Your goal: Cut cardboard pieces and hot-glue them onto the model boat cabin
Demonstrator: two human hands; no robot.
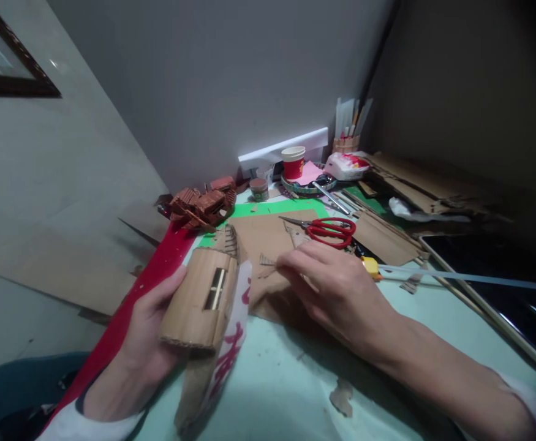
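In my left hand (141, 334) is a cardboard model (189, 300) with a curved, ridged top and a dark rectangular opening crossed by gold-coloured strips. My fingers wrap round its left side and underneath, where they are partly hidden. A pale strip with red writing (231, 349) runs along the model's right side. My right hand (329, 285) is closed in a pinch at a small striped piece of corrugated cardboard (266, 260), just right of the model. Beneath these fingers lies a flat brown cardboard sheet (258, 233). Red-handled scissors (329, 231) rest just beyond my right hand.
A reddish-brown model (203, 202) stands at the back left. Behind the scissors are a red paper cup (293, 164) and a small jar (259, 190). Cardboard strips (382, 236), a yellow-headed glue gun or tool (370, 267) and a dark-screened tablet (492, 294) lie on the right.
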